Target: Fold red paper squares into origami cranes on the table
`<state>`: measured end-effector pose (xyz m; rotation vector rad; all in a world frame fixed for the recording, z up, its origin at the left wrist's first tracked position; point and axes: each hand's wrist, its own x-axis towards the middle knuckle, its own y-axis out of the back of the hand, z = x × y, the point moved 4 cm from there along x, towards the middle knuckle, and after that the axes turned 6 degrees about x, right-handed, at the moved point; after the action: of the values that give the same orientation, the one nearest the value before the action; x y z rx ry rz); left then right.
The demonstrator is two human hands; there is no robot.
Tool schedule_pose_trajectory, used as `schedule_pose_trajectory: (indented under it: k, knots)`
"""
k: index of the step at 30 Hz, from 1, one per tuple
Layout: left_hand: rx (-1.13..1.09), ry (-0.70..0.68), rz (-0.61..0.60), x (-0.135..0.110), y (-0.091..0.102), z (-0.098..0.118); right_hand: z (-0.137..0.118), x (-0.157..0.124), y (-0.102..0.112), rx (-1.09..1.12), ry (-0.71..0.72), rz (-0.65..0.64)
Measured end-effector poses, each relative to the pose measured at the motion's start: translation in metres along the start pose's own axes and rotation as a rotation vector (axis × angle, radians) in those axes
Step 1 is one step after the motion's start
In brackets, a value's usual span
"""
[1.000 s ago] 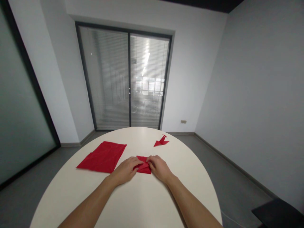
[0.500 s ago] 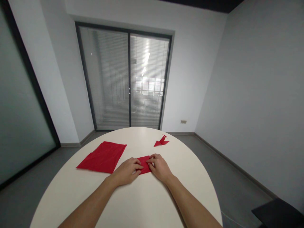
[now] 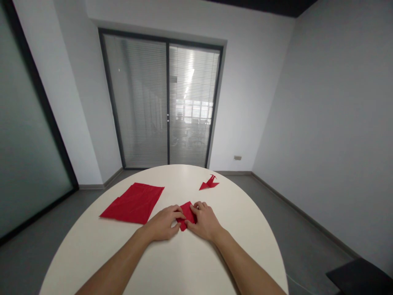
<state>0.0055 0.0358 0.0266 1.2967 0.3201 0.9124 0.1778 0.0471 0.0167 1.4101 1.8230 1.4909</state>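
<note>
A small folded piece of red paper lies on the table between my two hands, one corner pointing away from me and a narrow end toward me. My left hand grips its left side, with the fingertips over the paper. On the right side, my right hand pinches the edge, its thumb near the lower part and its fingers at the upper edge. Parts of both sides are hidden under my fingers. Beyond my right hand stands a folded red paper crane.
Large red paper sheets lie left of my left hand, close to its wrist. Everything rests on a round cream table. Past its far edge are a glass door with blinds and white walls. A black object is at lower right.
The small red paper has turned, so a corner now points away from me and its near end shows between my hands. My right hand's fingers have shifted along its edge.
</note>
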Motion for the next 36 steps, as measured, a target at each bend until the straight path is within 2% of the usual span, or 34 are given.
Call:
schedule_pose_trajectory:
  k: [5, 12, 17, 21, 24, 32, 36]
  knots:
    - [0.064, -0.007, 0.015, 0.001, -0.001, -0.005, -0.005, -0.005, -0.003, 0.03, 0.059, -0.064]
    - [0.107, -0.048, -0.028, 0.002, -0.007, -0.006, 0.007, -0.003, -0.011, 0.067, 0.079, -0.206]
    - [0.104, -0.072, -0.043, 0.002, -0.013, -0.009, 0.004, -0.003, -0.005, 0.074, 0.131, -0.152]
    - [0.147, 0.018, 0.004, 0.003, -0.012, -0.012, -0.006, -0.003, 0.003, 0.087, 0.216, -0.073]
    - [0.175, 0.045, 0.022, 0.004, -0.009, -0.012, -0.008, -0.002, 0.004, 0.101, 0.258, -0.059]
    - [0.167, 0.032, 0.023, 0.002, -0.008, -0.015, 0.017, 0.002, 0.001, 0.051, 0.252, -0.046]
    - [0.138, 0.024, 0.035, 0.003, -0.005, -0.014, 0.017, 0.005, 0.004, 0.058, 0.287, -0.038]
